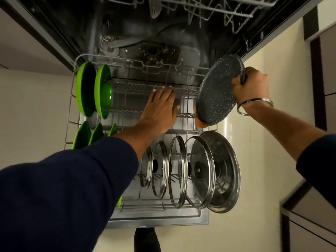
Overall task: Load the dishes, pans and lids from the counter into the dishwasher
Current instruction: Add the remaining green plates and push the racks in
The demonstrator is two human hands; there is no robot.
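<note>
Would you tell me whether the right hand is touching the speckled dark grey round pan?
Touching: the head view shows the right hand gripping the speckled dark grey round pan at its edge.

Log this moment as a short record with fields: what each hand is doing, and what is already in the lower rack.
left hand: fingers straight, resting on the tines of the lower rack
right hand: grips the handle of the speckled pan, held on edge at the rack's right side
green plates: upright, left side of rack
lids: a row on edge, near right part of rack
upper rack: pulled out above
</note>
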